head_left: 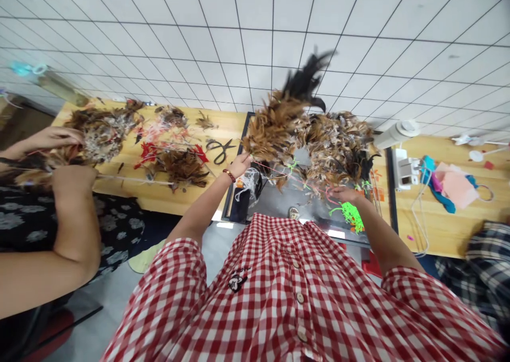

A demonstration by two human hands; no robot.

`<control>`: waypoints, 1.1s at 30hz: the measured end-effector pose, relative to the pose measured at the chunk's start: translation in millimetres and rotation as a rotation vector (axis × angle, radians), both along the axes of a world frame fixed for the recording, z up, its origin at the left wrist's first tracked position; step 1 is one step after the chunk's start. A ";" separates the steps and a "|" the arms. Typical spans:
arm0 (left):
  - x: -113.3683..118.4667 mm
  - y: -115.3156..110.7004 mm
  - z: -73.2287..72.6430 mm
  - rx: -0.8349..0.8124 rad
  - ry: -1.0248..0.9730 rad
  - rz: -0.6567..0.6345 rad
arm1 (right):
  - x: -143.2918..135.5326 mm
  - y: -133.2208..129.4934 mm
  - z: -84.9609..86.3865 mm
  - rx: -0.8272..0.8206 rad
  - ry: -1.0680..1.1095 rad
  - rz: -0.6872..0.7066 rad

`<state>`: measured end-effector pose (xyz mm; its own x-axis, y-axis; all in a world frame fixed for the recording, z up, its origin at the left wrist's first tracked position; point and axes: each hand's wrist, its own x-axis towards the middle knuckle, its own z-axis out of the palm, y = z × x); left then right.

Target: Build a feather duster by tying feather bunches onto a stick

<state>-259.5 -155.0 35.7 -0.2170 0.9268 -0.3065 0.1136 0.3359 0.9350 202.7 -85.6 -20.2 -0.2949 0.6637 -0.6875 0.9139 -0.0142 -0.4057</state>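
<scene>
My left hand [240, 165] is closed around the base of a feather bundle [274, 120], brown with long black plumes at its upper tip. A thin pink string [271, 168] runs from there across to my right hand [345, 193], whose fingers pinch it. Behind the string lies a large heap of brown and grey feathers [338, 141] on a dark tray [271, 197]. Bright green strings [350, 216] lie just below my right hand. White string [249, 184] sits close under my left wrist, beside a dark phone-like object [239, 207].
Black scissors [220, 150] lie on the wooden table [227, 123] to the left. Beyond them are red strings and feathers [179, 162]. At far left a co-worker's hands [74, 170] handle feathers. A white cup [398, 133], a power strip [403, 168] and coloured cloth [454, 184] are to the right.
</scene>
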 end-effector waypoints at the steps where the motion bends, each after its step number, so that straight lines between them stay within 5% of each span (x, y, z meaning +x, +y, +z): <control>1: 6.6 1.9 -1.8 -0.022 -0.106 0.065 | -3.5 1.0 1.1 -0.006 -0.038 0.019; 5: 37.9 10.5 -5.7 -0.051 -0.358 0.175 | -60.1 8.9 13.6 0.189 -0.011 0.055; 8: 61.9 16.0 -4.2 -0.062 -0.469 0.165 | -142.3 9.1 24.7 0.479 0.443 -0.018; 10: 75.1 18.3 -2.2 -0.063 -0.536 0.163 | -194.4 4.6 28.1 0.378 0.719 -0.121; 13: 86.6 20.0 -0.8 -0.071 -0.609 0.181 | -235.6 -5.3 26.3 -0.071 0.952 -0.289; 16: 87.7 19.4 -2.6 -0.085 -0.640 0.222 | -232.1 -10.9 22.0 -0.427 0.975 -0.520; 18: 85.8 17.8 -4.0 -0.084 -0.661 0.252 | -222.4 -11.2 21.5 -0.506 0.978 -0.666; 21: 85.7 15.7 -3.4 -0.080 -0.695 0.237 | -219.5 -11.8 24.7 -0.399 1.005 -0.743; 26: 94.7 15.8 0.7 -0.092 -0.701 0.200 | -232.0 -20.0 28.8 -0.421 1.030 -0.502; 33: 96.1 4.5 -16.8 -0.014 -0.672 0.397 | -216.1 -29.5 27.9 -0.359 1.073 -0.826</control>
